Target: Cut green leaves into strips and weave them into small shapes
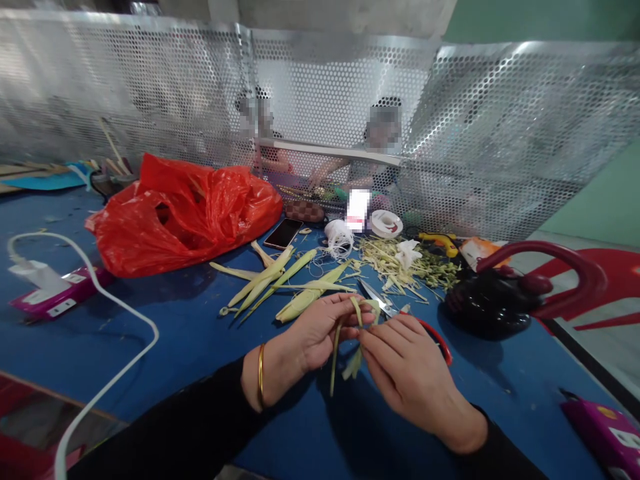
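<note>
Between both hands (315,333) (407,363), partly hidden husk strips (335,360)

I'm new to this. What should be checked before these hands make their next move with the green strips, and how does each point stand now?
1. Left hand has hold of the green strips: ok.
2. Right hand pinches them too: cannot tell; its fingers reach them, but their tips are partly hidden.
3. Scissors well away from the hands: not ok; they lie just beyond the right hand, partly behind it.
4. More husk leaves nearby: ok, they lie beyond the left hand.
5. White string neatly wound: not ok; loose loops stray from it.
6. Dark kettle apart from both hands: ok.
</note>
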Action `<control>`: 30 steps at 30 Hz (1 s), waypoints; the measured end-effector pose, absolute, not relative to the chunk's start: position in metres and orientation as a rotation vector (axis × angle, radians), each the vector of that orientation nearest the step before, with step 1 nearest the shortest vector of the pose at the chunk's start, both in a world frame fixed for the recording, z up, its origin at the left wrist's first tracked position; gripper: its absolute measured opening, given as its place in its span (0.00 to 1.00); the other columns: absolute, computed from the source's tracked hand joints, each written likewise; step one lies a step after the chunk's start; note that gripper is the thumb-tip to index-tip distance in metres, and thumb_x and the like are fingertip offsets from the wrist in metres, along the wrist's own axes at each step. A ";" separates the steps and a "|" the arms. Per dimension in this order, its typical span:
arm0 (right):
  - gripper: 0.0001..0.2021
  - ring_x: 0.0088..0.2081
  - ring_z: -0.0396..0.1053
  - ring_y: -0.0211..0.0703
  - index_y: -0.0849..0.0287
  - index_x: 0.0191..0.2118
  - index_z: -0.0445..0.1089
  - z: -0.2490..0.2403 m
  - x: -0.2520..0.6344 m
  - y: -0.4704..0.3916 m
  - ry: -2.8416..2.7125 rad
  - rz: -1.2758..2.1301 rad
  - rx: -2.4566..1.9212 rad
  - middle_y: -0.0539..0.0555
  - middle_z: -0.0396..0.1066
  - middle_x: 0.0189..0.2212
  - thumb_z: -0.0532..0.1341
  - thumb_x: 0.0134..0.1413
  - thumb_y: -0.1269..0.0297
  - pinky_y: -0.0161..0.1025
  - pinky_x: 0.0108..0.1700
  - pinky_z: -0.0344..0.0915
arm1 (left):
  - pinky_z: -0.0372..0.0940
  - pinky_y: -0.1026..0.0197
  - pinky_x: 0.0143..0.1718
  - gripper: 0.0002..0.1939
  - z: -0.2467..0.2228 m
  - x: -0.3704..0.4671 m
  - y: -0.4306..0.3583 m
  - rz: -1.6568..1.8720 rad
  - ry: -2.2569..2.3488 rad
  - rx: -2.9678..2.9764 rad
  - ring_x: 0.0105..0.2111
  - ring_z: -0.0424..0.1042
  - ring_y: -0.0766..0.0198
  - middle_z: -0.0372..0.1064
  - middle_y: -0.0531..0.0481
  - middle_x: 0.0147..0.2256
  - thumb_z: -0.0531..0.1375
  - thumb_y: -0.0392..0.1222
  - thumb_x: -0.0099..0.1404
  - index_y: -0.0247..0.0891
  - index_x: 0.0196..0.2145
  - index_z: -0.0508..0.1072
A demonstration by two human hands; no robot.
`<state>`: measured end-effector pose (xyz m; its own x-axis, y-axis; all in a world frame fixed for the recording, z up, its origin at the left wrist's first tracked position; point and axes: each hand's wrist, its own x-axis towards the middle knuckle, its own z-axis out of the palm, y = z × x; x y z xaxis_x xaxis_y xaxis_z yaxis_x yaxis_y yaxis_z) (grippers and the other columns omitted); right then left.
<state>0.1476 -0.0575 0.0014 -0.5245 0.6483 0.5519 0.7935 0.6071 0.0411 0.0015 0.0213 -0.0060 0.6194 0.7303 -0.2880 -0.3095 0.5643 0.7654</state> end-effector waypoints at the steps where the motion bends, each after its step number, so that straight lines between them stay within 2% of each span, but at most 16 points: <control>1: 0.09 0.31 0.65 0.46 0.63 0.36 0.73 0.002 0.148 -0.057 -2.322 -0.374 -1.127 0.56 0.73 0.29 0.54 0.60 0.72 0.44 0.37 0.57 | 0.61 0.71 0.26 0.02 -0.004 0.001 0.021 0.671 0.632 0.703 0.27 0.71 0.70 0.72 0.50 0.29 0.63 0.36 0.60 0.35 0.31 0.72; 8: 0.08 0.28 0.63 0.43 0.61 0.35 0.71 -0.001 0.150 -0.058 -2.334 -0.302 -1.077 0.53 0.71 0.26 0.55 0.61 0.72 0.43 0.35 0.57 | 0.67 0.69 0.31 0.03 0.004 0.002 0.018 0.759 0.673 0.550 0.29 0.74 0.69 0.74 0.50 0.30 0.60 0.30 0.63 0.35 0.31 0.72; 11: 0.06 0.27 0.62 0.42 0.62 0.39 0.71 -0.004 0.147 -0.059 -2.331 -0.369 -1.025 0.52 0.70 0.25 0.56 0.60 0.73 0.43 0.36 0.58 | 0.68 0.68 0.31 0.03 0.002 0.004 0.016 0.782 0.639 0.551 0.29 0.75 0.67 0.75 0.48 0.30 0.59 0.30 0.62 0.34 0.31 0.71; 16: 0.14 0.37 0.67 0.47 0.63 0.47 0.71 -0.014 0.135 -0.059 -2.433 -0.550 -1.021 0.56 0.73 0.33 0.51 0.61 0.77 0.49 0.49 0.58 | 0.66 0.69 0.30 0.03 -0.005 0.009 0.010 0.776 0.618 0.554 0.26 0.73 0.68 0.74 0.47 0.28 0.63 0.28 0.57 0.32 0.29 0.71; 18: 0.15 0.37 0.68 0.48 0.64 0.45 0.72 -0.018 0.131 -0.059 -2.469 -0.593 -1.048 0.57 0.73 0.33 0.49 0.61 0.78 0.51 0.53 0.57 | 0.65 0.70 0.29 0.04 -0.007 0.011 0.008 0.775 0.635 0.555 0.24 0.71 0.70 0.74 0.47 0.27 0.65 0.29 0.54 0.31 0.28 0.72; 20: 0.16 0.35 0.68 0.47 0.63 0.41 0.73 -0.021 0.130 -0.059 -2.436 -0.601 -1.054 0.56 0.72 0.30 0.49 0.61 0.78 0.50 0.51 0.59 | 0.64 0.70 0.28 0.06 -0.009 0.011 0.006 0.771 0.635 0.576 0.23 0.70 0.71 0.74 0.48 0.27 0.66 0.31 0.51 0.31 0.28 0.72; 24: 0.10 0.34 0.69 0.44 0.57 0.38 0.72 -0.020 0.138 -0.059 -2.107 -0.346 -1.100 0.53 0.72 0.30 0.54 0.61 0.74 0.46 0.44 0.64 | 0.62 0.71 0.25 0.08 -0.009 0.009 0.006 0.781 0.643 0.675 0.22 0.69 0.72 0.74 0.49 0.27 0.68 0.35 0.51 0.32 0.29 0.73; 27: 0.06 0.38 0.70 0.45 0.55 0.38 0.71 -0.016 0.145 -0.057 -1.784 -0.126 -1.216 0.54 0.72 0.34 0.58 0.60 0.71 0.43 0.41 0.66 | 0.66 0.69 0.28 0.08 -0.007 0.008 0.008 0.784 0.683 0.712 0.24 0.72 0.70 0.74 0.49 0.29 0.67 0.36 0.53 0.33 0.29 0.72; 30: 0.05 0.37 0.69 0.45 0.54 0.37 0.70 -0.015 0.150 -0.054 -1.656 0.063 -1.296 0.53 0.72 0.32 0.57 0.62 0.69 0.42 0.40 0.65 | 0.70 0.66 0.31 0.06 -0.004 0.008 0.009 0.764 0.722 0.741 0.25 0.74 0.67 0.73 0.49 0.27 0.66 0.35 0.56 0.34 0.30 0.71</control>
